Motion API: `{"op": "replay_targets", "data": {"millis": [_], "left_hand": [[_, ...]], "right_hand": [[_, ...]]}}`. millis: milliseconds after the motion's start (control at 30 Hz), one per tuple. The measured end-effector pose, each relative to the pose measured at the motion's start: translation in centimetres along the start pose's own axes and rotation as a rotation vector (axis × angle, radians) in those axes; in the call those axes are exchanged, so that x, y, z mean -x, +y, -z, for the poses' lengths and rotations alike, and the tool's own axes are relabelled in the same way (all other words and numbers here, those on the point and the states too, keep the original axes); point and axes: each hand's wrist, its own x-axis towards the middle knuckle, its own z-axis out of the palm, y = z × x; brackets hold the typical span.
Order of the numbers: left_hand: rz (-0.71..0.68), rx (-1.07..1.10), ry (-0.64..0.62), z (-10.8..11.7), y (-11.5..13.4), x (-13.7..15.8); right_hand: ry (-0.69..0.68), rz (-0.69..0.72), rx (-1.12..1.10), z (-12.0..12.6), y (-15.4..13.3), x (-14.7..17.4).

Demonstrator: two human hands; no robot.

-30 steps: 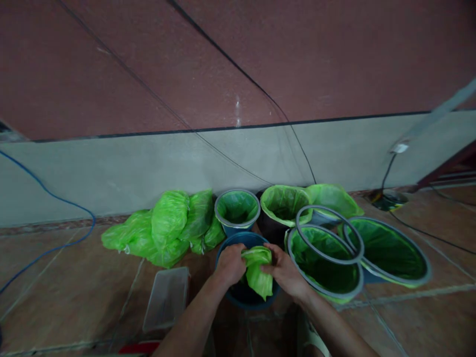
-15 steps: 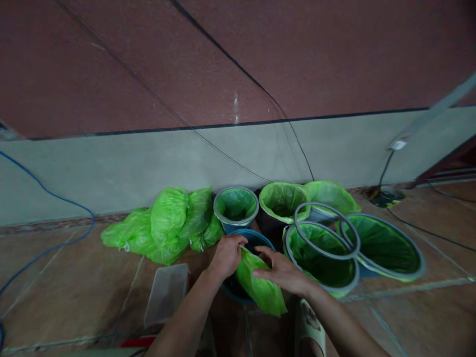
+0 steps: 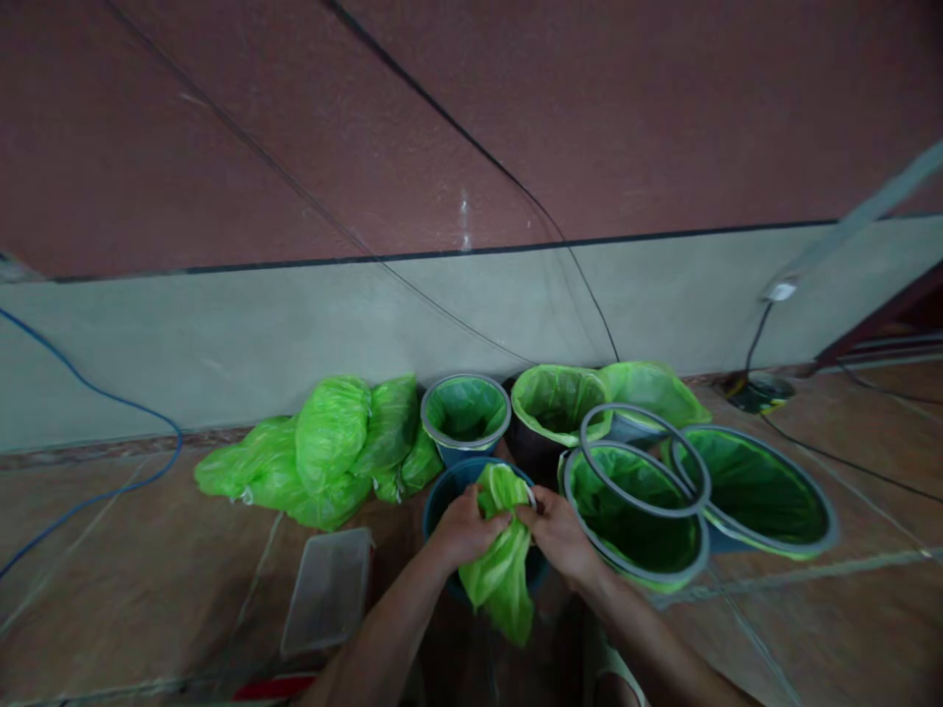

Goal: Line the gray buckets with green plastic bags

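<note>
Green plastic bin liner is hanging bunched over the blue bin, the left hand and right hand both gripping its upper folds. Probably it is handling light, soft and slippery, favouring a hold at the gathered top.

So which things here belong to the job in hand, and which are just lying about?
Likely in the job:
green bag, held by left hand and right hand
blue bin beneath
lined bins
bulging bags
loose grey ring

Likely just lying about:
translucent tub
blue cable
</note>
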Motion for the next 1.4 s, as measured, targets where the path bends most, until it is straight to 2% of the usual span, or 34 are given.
{"op": "replay_targets", "data": {"millis": [100, 267, 367, 433, 500, 633, 733, 800, 867, 967, 1067, 1200, 1267, 1400], "left_hand": [[-0.028, 0.078, -0.055, -0.2, 0.1, -0.3], [-0.106, 0.065, -0.107, 0.2, 0.2, -0.5], [-0.136, -0.071, -0.09, 0.4, 0.2, -0.4], [-0.093, -0.196, -0.009, 0.6, 0.2, -0.4], [-0.02, -0.291, 0.092, 0.9, 0.0, -0.6], [0.093, -0.389, 0.232, 1.8, -0.8, -1.2], [0.12, -0.397, 0.285, 1.9, -1.1, -1.4], [0.117, -0.415, 0.291, 1.6, -1.1, -1.4], [0.089, -0.442, 0.267, 1.2, -0.8, -1.3], [0.006, -0.468, 0.24, 0.7, -0.3, -1.0], [-0.092, -0.488, 0.231, 0.1, 0.1, -0.7], [-0.169, -0.457, 0.226, -0.9, 0.5, -0.3], [-0.138, -0.453, 0.224, -1.2, 0.3, -0.2], [0.061, -0.545, 0.126, -0.7, -1.5, -0.6]], "right_hand": [[-0.021, -0.052, -0.051, -0.1, 0.3, 0.0], [-0.045, -0.106, -0.164, 0.0, 0.7, -0.1], [-0.056, -0.112, -0.215, -0.1, 0.6, -0.3], [-0.068, -0.101, -0.193, -0.1, 0.4, -0.4], [-0.093, -0.05, -0.097, 0.0, 0.3, -0.4], [-0.226, 0.049, 0.242, 1.0, 0.4, 0.5], [-0.326, 0.047, 0.459, 2.1, 0.4, 1.4], [-0.365, 0.048, 0.499, 2.9, 0.0, 1.6], [-0.331, 0.069, 0.47, 3.4, -0.8, 1.5], [-0.177, 0.135, 0.395, 3.1, -1.8, 0.8], [-0.079, 0.189, 0.381, 1.8, -1.8, 0.1], [-0.054, 0.191, 0.437, -0.2, -0.8, -0.8], [-0.047, 0.171, 0.37, -0.7, -0.3, -1.3], [0.054, 0.145, 0.225, 0.4, 0.7, -2.4]]}}
